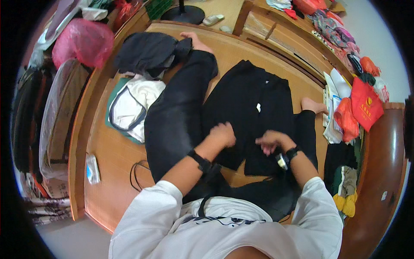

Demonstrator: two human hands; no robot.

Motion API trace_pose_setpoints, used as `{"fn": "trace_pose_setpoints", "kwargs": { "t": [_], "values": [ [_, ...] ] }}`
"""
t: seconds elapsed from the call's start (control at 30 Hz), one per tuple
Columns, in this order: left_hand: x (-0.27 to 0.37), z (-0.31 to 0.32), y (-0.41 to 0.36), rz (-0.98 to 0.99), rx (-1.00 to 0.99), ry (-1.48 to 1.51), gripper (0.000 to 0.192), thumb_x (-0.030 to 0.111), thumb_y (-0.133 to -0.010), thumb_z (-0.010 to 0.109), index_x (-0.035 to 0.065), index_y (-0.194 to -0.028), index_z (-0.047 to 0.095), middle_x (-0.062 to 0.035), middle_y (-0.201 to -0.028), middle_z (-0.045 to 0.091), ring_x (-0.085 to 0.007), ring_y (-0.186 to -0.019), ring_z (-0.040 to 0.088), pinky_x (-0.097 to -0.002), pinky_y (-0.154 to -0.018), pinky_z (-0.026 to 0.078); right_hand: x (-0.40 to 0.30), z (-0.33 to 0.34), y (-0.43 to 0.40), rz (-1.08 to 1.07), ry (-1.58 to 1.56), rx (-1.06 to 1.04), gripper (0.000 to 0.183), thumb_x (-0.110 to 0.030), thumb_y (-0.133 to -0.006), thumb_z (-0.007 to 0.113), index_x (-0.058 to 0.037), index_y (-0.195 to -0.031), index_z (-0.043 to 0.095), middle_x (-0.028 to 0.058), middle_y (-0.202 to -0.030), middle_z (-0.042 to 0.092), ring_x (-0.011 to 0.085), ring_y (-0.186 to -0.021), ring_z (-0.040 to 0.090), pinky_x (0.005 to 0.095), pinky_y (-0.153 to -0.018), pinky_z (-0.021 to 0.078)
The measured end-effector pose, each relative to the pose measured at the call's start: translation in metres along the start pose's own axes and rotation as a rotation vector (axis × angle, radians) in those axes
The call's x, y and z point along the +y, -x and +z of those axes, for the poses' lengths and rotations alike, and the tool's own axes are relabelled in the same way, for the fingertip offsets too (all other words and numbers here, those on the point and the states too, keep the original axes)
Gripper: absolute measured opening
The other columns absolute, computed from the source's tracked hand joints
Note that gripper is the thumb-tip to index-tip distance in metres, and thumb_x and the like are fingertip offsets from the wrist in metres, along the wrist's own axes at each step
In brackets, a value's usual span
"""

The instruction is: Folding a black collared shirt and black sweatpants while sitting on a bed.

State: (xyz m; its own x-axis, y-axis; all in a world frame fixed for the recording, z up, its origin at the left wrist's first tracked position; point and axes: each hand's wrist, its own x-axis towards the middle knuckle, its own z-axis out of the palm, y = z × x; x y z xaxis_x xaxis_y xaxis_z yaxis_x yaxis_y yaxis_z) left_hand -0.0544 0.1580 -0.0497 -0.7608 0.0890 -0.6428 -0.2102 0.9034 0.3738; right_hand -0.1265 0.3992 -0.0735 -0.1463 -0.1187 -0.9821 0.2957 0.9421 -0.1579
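Note:
A black garment (249, 97), which looks like a pair of trousers, lies spread between my outstretched legs, with a small white tag near its middle. Over its left part is my left hand (223, 134), fingers curled and slightly blurred; whether it grips cloth I cannot tell. My right hand (273, 141) is above the lower right part, its fingers partly bent and apart, with no object seen in it. Both wrists wear black bands. Beyond my left knee sits a dark bundled cloth (145, 53), and below it a white garment with dark trim (136, 103) rests on green cloth.
A raised wooden edge (87, 129) runs along the left, near a small white packet (93, 169). Papers (331, 126) and a red bag (367, 103) lie at right, above folded clothes (347, 187). A wooden drawer unit (284, 42) stands beyond my feet.

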Motion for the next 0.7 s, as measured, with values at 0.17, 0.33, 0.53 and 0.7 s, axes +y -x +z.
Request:
{"fn": "trace_pose_setpoints", "kwargs": {
  "t": [0.17,0.33,0.53,0.7],
  "values": [
    [-0.055,-0.016,-0.041,-0.306,0.243,0.092,0.066,0.031,-0.081,0.063,-0.0016,-0.13,0.034,-0.0202,-0.127,0.045,-0.0329,-0.118,0.046,-0.0382,-0.096,0.041,-0.091,-0.072,-0.01,-0.719,-0.181,0.638,0.015,-0.017,-0.079,0.062,-0.0029,-0.081,0.058,0.0064,-0.066,0.059,0.0142,-0.046,0.057,0.0263,-0.039,0.0436],
    [-0.049,-0.02,-0.045,-0.357,0.244,0.071,0.068,0.026,-0.078,0.065,-0.0029,-0.131,0.034,-0.0179,-0.127,0.046,-0.0304,-0.117,0.047,-0.038,-0.093,0.043,-0.166,-0.123,-0.041,-0.921,0.342,1.232,0.029,-0.008,-0.072,0.057,-0.0023,-0.1,0.059,0.0199,-0.102,0.059,0.0327,-0.099,0.057,0.0383,-0.085,0.046],
    [-0.068,-0.037,-0.047,-0.32,0.065,0.092,0.044,0.019,-0.076,0.064,0.0006,-0.114,0.056,-0.0152,-0.117,0.055,-0.03,-0.111,0.052,-0.0386,-0.089,0.044,-0.239,-0.127,-0.036,-0.236,0.112,1.177,0.043,-0.042,-0.074,0.057,-0.0005,-0.078,0.066,0.0154,-0.067,0.065,0.0322,-0.066,0.064,0.0389,-0.066,0.0514],
    [-0.065,-0.035,-0.043,-0.268,0.158,-0.082,0.034,0.017,-0.072,0.067,0.0079,-0.105,0.064,-0.0105,-0.113,0.061,-0.0255,-0.107,0.057,-0.0348,-0.087,0.045,-0.246,-0.135,-0.058,-0.129,0.164,1.022,0.053,-0.047,-0.074,0.056,0.0044,-0.079,0.067,0.0165,-0.068,0.065,0.0279,-0.063,0.065,0.0344,-0.064,0.0519]
  ]
}}
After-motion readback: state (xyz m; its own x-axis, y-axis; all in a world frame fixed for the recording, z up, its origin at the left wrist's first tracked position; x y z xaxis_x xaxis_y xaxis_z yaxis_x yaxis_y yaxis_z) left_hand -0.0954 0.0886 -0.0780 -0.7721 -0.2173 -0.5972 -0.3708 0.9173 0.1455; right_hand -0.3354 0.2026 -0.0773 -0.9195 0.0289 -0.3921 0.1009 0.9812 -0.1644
